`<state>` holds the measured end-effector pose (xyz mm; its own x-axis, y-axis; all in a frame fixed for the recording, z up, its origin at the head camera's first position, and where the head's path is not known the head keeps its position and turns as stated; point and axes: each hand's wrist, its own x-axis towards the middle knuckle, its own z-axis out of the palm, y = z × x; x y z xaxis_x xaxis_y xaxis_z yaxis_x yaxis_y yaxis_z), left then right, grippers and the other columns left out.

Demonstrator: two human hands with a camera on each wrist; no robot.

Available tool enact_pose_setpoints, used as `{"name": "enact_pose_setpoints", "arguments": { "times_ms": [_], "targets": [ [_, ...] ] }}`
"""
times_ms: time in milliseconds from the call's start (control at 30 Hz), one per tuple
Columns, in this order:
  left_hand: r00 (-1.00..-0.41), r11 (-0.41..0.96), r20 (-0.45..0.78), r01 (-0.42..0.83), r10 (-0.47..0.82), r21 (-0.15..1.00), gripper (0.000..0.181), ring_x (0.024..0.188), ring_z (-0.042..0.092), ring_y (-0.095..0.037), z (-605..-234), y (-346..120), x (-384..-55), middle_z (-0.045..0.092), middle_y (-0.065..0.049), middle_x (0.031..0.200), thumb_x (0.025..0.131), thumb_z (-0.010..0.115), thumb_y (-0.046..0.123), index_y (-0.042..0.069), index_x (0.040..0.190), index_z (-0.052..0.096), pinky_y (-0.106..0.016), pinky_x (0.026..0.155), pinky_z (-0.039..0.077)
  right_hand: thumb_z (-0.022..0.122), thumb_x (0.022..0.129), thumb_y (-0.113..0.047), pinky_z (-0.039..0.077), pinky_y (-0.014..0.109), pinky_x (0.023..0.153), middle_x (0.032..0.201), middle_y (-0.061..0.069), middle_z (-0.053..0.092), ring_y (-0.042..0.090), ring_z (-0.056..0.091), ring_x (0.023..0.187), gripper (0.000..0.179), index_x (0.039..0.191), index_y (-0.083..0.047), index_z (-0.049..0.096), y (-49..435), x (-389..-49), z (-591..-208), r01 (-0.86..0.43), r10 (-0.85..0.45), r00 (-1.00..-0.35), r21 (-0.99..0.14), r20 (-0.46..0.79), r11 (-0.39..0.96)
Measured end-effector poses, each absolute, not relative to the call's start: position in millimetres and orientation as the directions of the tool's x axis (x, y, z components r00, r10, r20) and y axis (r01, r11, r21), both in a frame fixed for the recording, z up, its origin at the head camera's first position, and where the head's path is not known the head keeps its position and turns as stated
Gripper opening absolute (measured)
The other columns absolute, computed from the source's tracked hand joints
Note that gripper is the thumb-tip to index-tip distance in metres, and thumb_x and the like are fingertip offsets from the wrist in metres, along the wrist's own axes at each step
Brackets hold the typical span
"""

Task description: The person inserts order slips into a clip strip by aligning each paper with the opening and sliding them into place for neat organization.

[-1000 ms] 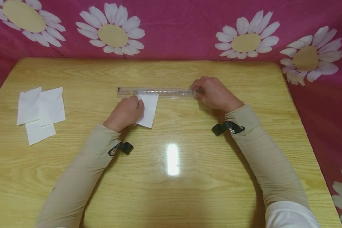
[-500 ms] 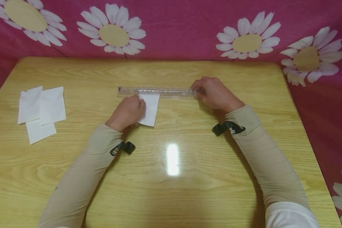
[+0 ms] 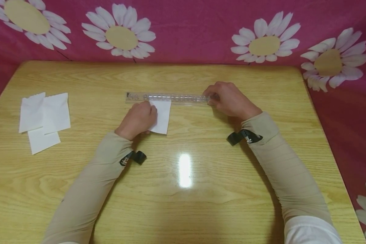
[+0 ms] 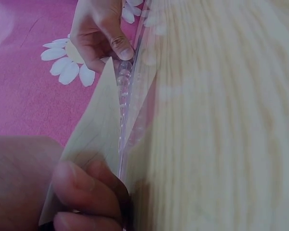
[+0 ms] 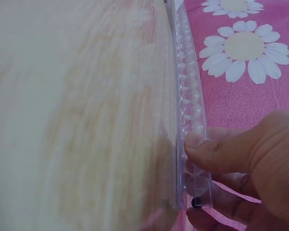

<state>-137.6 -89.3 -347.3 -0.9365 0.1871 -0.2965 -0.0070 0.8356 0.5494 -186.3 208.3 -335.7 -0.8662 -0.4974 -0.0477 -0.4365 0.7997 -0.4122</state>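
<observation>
A long clear plastic ruler (image 3: 177, 98) with a row of round shapes lies across the back half of the table. My right hand (image 3: 231, 101) grips its right end, thumb on the near side in the right wrist view and fingers round the far side. My left hand (image 3: 137, 117) pinches a white piece of paper (image 3: 163, 118) between thumb and curled fingers. The paper's far edge meets the ruler's near long edge. In the left wrist view the paper (image 4: 94, 125) rises at a slant from the ruler, off the tabletop. The left palm hides its left part.
Several white paper pieces (image 3: 56, 113) overlap at the table's left, with uneven top edges on two. The glossy wood table (image 3: 183, 210) ends at the back against a pink cloth (image 3: 192, 30) printed with daisies. Each wrist wears a black camera strap.
My left hand has shifted slightly right and away from me, and the paper's near edge has moved the same way. The right hand and the ruler stay put.
</observation>
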Motion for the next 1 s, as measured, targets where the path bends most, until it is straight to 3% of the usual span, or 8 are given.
{"name": "enact_pose_setpoints", "arguments": {
  "times_ms": [567,1000],
  "targets": [
    [-0.933,0.829,-0.304,-0.011,0.192,0.559,0.041,0.048,0.061,-0.019,-346.3,-86.0,-138.3,0.061,-0.014,0.080,0.109,0.028,0.024,0.003,0.088,0.057,-0.031,0.055,0.049,0.068,0.095,-0.003,0.055,0.048,0.095,0.111,0.016,0.075,0.032,0.069,0.104,0.026,0.120,-0.006,0.074,209.3,-185.9,-337.7,-0.474,-0.520,-0.854,-0.400,-0.006,0.784],
    [-0.930,0.829,-0.313,-0.018,0.191,0.559,0.041,0.049,0.063,-0.018,-345.6,-83.6,-138.7,0.063,-0.017,0.089,0.108,0.027,0.024,0.003,0.090,0.057,-0.030,0.057,0.050,0.067,0.096,-0.003,0.056,0.049,0.095,0.111,0.016,0.075,0.032,0.070,0.104,0.025,0.120,-0.005,0.074,209.2,-186.0,-337.7,-0.480,-0.525,-0.851,-0.398,-0.007,0.782]
  ]
}}
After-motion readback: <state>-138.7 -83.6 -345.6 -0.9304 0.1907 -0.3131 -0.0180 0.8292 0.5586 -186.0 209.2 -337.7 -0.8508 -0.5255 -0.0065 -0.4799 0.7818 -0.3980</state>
